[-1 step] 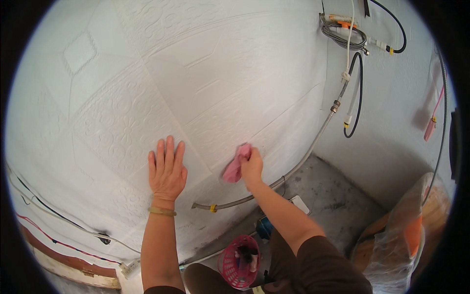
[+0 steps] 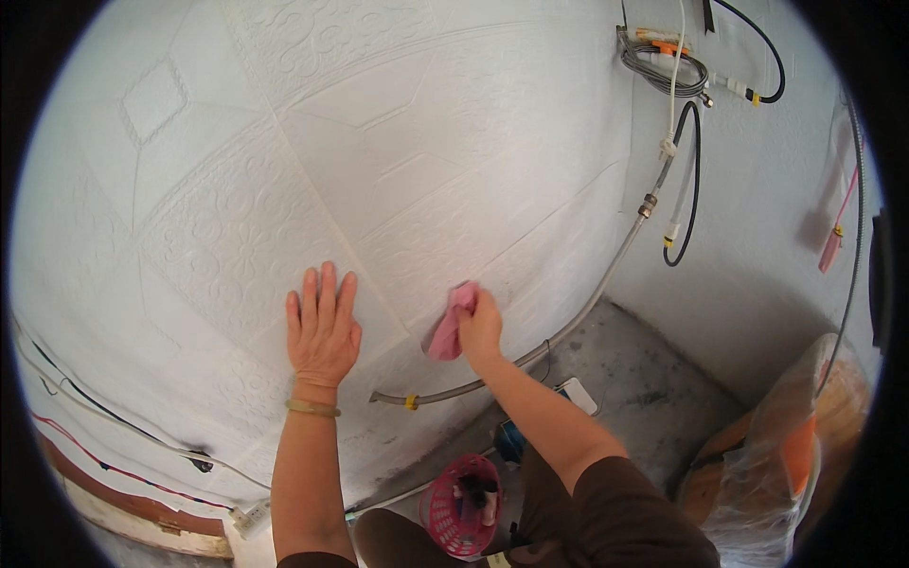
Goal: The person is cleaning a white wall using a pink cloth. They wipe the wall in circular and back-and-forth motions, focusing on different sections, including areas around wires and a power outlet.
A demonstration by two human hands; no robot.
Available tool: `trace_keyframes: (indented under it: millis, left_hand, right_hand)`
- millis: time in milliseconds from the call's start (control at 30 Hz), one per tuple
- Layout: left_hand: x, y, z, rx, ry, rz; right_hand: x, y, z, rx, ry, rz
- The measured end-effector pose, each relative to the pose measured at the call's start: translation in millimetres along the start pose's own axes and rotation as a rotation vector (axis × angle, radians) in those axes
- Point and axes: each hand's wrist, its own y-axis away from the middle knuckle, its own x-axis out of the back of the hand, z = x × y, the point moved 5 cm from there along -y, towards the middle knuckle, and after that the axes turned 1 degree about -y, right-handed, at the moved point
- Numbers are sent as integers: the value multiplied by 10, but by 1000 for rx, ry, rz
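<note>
My left hand (image 2: 324, 327) lies flat against the white embossed wall panel (image 2: 237, 237), fingers stretched upward, a tan bangle on its wrist. To its right, my right hand (image 2: 481, 329) grips a crumpled pink cloth (image 2: 449, 331) and holds it against the panel. The fingertips of that hand are partly hidden by the cloth. Faint grey smudges mark the panel just right of the cloth. Below both hands, a grey hose (image 2: 454, 393) with a yellow tie runs along the foot of the wall and bends up to the right.
A pink plastic basket (image 2: 437, 511) with small items stands by my legs. A white phone-like object (image 2: 578, 395) lies on the grey floor. Coiled hose (image 2: 663, 71) hangs upper right; a plastic-wrapped object (image 2: 757, 464) stands lower right. Cables and a power strip (image 2: 251, 519) are lower left.
My right hand and the pink cloth have shifted slightly downward on the panel. My left hand has stayed in place.
</note>
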Motion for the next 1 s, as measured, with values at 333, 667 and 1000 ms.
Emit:
trace_keyframes:
  millis: [333, 667, 1000]
  left_hand:
    - [-5, 16, -42, 6, 10, -4]
    - [-1, -2, -12, 14, 39, 1]
    - [0, 10, -25, 10, 16, -7]
  right_hand:
    - [137, 87, -209, 5, -126, -60]
    - [-45, 152, -81, -32, 92, -35]
    - [163, -8, -213, 8, -144, -18]
